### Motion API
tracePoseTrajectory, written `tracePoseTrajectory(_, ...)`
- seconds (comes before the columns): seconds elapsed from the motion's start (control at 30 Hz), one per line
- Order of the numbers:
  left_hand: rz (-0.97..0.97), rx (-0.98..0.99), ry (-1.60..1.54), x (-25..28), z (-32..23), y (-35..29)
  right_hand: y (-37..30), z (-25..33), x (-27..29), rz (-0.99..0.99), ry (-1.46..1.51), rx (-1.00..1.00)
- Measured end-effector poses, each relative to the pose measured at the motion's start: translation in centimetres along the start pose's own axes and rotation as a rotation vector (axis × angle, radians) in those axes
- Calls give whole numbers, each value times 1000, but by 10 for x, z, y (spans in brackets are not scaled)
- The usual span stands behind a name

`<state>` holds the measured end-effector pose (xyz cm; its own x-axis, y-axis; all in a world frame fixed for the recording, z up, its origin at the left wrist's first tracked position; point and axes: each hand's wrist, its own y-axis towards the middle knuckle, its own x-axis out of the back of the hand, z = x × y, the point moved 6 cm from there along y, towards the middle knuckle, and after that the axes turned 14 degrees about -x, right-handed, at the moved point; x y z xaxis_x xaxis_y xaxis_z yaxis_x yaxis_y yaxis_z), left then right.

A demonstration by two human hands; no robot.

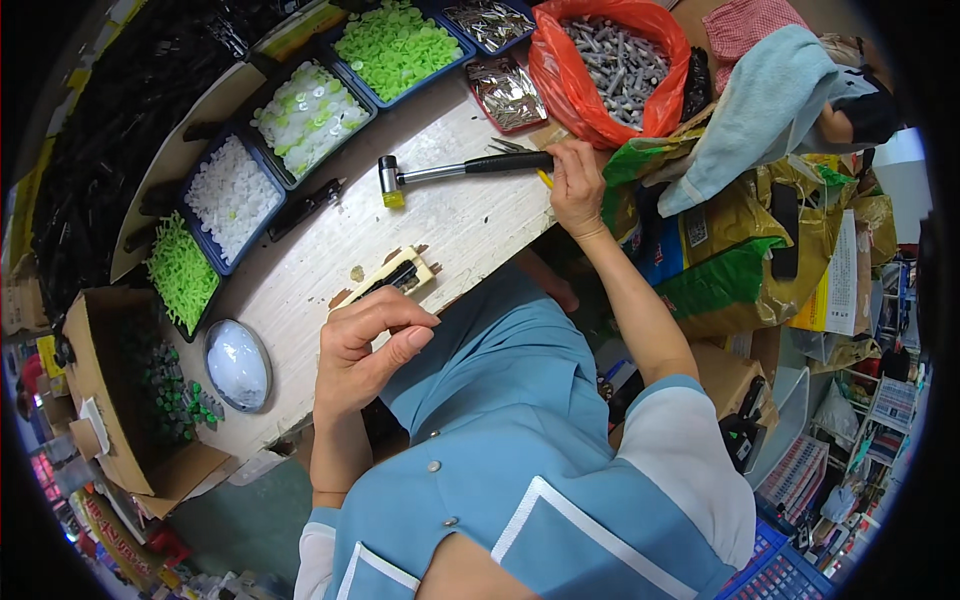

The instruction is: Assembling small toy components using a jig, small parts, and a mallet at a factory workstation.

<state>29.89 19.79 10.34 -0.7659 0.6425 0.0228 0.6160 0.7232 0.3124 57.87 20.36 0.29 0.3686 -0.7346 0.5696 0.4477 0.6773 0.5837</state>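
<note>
My right hand (577, 188) is closed round the end of the black grip of a mallet (435, 176). Its head, silver with a yellow face, points left over the white tabletop. Beside that hand, partly hidden under the mallet's grip, show a thin dark metal tool tip (508, 147) and a bit of yellow. My left hand (365, 350) hovers at the table's near edge with curled fingers, thumb against the index finger; whatever it may hold is hidden. Just beyond it lies a cream block (425, 267) with a black part (402, 276) set in it, partly covered by the hand.
Trays of lime-green discs (395, 48), white-and-green discs (308, 118), white pieces (232, 195) and green pieces (183, 275) line the far edge. Nearby are a red bag (545, 70) of grey parts, a metal-parts tray (505, 95), a round white-filled dish (238, 365) and a cardboard box (105, 385).
</note>
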Motion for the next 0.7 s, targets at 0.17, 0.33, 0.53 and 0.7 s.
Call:
tracePoseTrajectory(0.17, 2, 4, 24, 4, -1, 5, 1, 1, -2, 6, -2, -4)
tracePoseTrajectory(0.33, -23, -1, 51, 14, -5, 4, 1, 3, 0, -30, -13, 15)
tracePoseTrajectory(0.53, -88, 24, 25, 26, -4, -9, 2, 6, -1, -14, -43, 16)
tracePoseTrajectory(0.7, -93, 20, 28, 33, -8, -12, 2, 6, -1, -21, -48, 9)
